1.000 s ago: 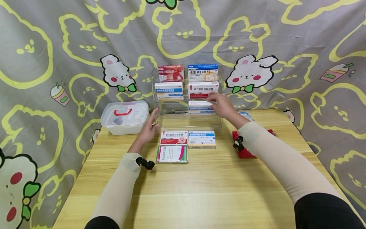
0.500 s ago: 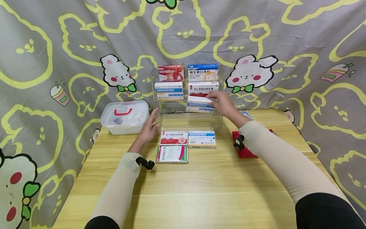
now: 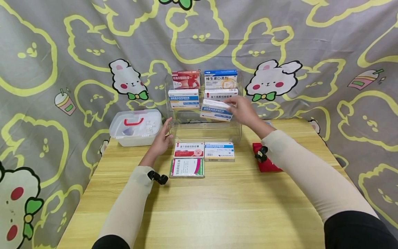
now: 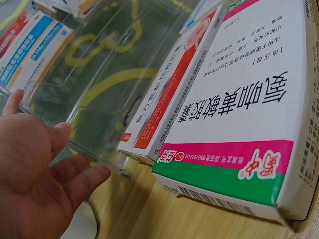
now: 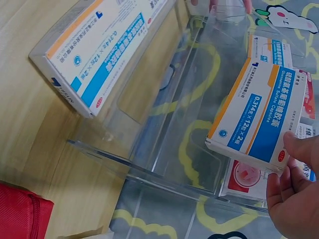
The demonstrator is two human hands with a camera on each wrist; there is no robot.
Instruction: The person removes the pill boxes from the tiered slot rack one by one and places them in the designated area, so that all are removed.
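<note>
My right hand (image 3: 244, 111) pinches a white, blue and orange medicine box (image 3: 214, 111) by its right end. In the right wrist view this medicine box (image 5: 259, 114) is tilted, with the thumb on its front and the fingers behind. It overlaps a red-and-white box (image 3: 221, 94) in the clear tiered display rack (image 3: 206, 126). My left hand (image 3: 159, 141) rests at the rack's left side, its fingers spread along the clear side wall. The left wrist view shows the left hand (image 4: 40, 164) right at the rack's edge.
Upper tiers hold a red box (image 3: 186, 80), a vitamin D box (image 3: 220, 79) and a blue-and-white box (image 3: 183, 99). Before the rack lie a red-and-white box (image 3: 189, 150), a blue-and-white box (image 3: 219, 151) and a green-and-pink-edged box (image 3: 187, 168). A lidded plastic case (image 3: 136, 128) stands left, a red pouch (image 3: 267, 164) right.
My right hand has lifted the medicine box up and toward me from the rack's lower right tier, and the box has tilted. My left hand has stayed at the rack's side.
</note>
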